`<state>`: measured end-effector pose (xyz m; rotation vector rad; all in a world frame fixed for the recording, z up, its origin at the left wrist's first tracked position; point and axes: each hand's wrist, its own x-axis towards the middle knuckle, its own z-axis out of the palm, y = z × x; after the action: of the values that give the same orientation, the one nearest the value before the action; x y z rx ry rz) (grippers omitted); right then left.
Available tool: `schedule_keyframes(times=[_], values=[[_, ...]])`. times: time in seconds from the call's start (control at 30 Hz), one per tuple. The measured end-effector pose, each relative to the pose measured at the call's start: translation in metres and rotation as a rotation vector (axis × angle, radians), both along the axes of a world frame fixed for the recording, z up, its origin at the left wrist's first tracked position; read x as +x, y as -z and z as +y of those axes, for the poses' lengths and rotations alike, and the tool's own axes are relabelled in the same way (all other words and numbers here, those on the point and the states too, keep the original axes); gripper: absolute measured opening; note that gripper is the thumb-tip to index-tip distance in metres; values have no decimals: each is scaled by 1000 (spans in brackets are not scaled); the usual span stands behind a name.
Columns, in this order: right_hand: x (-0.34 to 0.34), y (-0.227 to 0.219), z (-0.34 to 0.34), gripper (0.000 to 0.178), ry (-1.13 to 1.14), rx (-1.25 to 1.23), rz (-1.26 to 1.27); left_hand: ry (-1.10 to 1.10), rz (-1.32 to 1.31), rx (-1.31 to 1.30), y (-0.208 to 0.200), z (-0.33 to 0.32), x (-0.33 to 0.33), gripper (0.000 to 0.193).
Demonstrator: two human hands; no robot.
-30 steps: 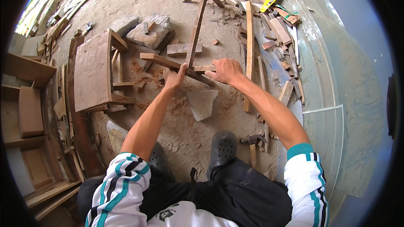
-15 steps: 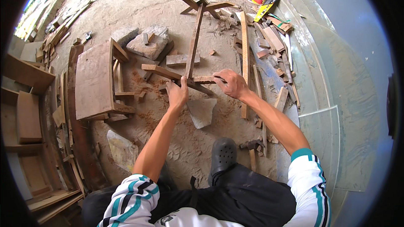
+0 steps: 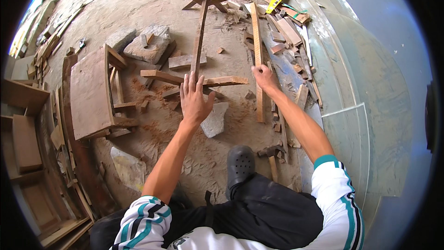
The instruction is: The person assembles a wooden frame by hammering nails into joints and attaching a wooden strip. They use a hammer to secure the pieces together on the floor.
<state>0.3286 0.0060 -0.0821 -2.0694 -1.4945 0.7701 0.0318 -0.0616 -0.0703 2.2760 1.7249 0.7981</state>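
A white top (image 3: pixel 222 239) bears a dark print (image 3: pixel 181 241); its sleeves (image 3: pixel 326 185) carry teal and black stripes. Black trousers (image 3: pixel 280 208) have a dark strap (image 3: pixel 209 209), and the dark grey clog (image 3: pixel 240 166) has round holes.

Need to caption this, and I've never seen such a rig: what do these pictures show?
No machine here: someone is working barehanded. Every picture comes from a wide fisheye camera on the head, looking down, so straight edges bend. On the ground are a wooden frame with crossed ends, a long wooden strip, a hammer and a stone block. The left hand, fingers spread, is at the frame's near end. The right hand, fingers curled, is over the strip; I can't tell whether its grip holds anything.
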Motion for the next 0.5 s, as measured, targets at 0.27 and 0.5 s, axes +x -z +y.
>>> schedule_keyframes(times=[0.27, 0.5], values=[[41, 54, -47, 94, -125, -500, -338, 74, 141, -71, 5, 1, -1, 79], [31, 46, -43, 104, -76, -530, -138, 47, 191, -61, 3, 2, 4, 85]])
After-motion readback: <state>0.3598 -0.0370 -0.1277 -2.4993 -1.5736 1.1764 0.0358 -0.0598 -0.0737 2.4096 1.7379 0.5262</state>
